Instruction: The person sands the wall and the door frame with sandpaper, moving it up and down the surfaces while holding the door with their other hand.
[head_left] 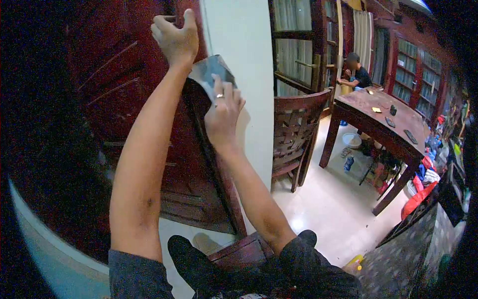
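Door (127, 74) | left hand (177, 44) curled before it, grip unclear | right hand (224, 117) holding grey sheet (221, 67)

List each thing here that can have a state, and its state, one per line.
Left hand: raised, fingers bent
Right hand: fingers over grey sheet
Grey sheet: partly covered by right hand
Chair: upright
Table: upright, things on top
Dark handset: lying flat
Panelled door: open or shut unclear
Glazed door: open or shut unclear

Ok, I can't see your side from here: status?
Left hand raised, grip unclear. Right hand on grey sheet. White wall close by; nothing seen blocking either hand.
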A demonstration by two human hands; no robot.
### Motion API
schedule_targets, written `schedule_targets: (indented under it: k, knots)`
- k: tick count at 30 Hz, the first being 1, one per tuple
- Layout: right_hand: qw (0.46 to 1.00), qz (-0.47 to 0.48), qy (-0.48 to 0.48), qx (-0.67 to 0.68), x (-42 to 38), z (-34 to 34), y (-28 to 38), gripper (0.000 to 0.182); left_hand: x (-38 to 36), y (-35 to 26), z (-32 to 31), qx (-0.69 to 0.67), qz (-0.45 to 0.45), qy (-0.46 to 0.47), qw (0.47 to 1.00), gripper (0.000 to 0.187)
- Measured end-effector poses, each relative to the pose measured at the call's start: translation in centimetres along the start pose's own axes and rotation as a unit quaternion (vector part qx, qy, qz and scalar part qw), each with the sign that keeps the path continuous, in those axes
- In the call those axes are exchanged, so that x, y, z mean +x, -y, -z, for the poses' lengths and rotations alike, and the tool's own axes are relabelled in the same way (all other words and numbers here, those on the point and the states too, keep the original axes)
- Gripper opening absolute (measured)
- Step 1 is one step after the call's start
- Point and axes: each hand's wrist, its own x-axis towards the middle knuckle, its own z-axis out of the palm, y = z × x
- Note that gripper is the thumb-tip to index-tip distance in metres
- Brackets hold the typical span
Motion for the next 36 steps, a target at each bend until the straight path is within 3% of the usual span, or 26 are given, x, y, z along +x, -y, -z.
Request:
schedule_targets:
  k: [6,10,14,17,19,22,26,29,32,34,36]
  knots:
    - [0.997,0.039,0.053,-0.038,-8.1,1.6,-2.9,0.059,-0.2,-0.7,0.8,0.008,0.016,0.012,1.000,0.050]
    - [0.970,-0.032,0.225,-0.084,-13.6,6.1,-3.3,0.063,-0.3,-1.3,1.1,0.008,0.038,0.027,0.999,0.049]
    - [0.976,-0.003,0.189,-0.104,-14.9,6.5,-3.1,0.058,-0.2,-1.3,0.8,0.007,0.040,0.012,0.999,0.048]
    - [0.988,-0.033,0.147,-0.042,-14.9,5.8,-2.7,0.047,-0.3,-1.3,0.8,0.004,0.032,0.016,0.999,0.048]
    - [0.995,-0.044,0.067,0.060,-14.5,5.1,-2.9,0.039,-0.4,-1.1,0.8,-0.009,0.036,0.017,0.999,0.049]
    - [0.997,-0.038,0.026,0.059,-15.3,4.0,-3.5,0.036,-0.4,-1.0,0.8,-0.007,0.021,0.013,1.000,0.050]
    - [0.996,0.030,0.045,0.075,-16.1,5.1,-4.0,0.036,-0.4,-1.0,0.6,0.003,0.031,0.019,0.999,0.051]
    - [0.992,0.016,0.034,0.117,-17.3,4.8,-3.4,0.038,-0.2,-0.5,0.2,0.037,-0.021,-0.037,0.998,0.052]
    - [0.981,-0.067,0.119,0.137,-17.5,4.4,-3.3,0.052,-0.3,-0.8,0.2,0.006,-0.010,-0.027,1.000,0.048]
    - [0.984,-0.059,0.052,0.157,-17.0,3.9,-3.6,0.045,-0.3,-0.8,0.1,0.001,0.000,-0.025,1.000,0.048]
    - [0.988,-0.044,0.044,0.141,-16.4,3.6,-3.8,0.044,-0.4,-0.7,0.0,0.037,-0.006,-0.034,0.999,0.052]
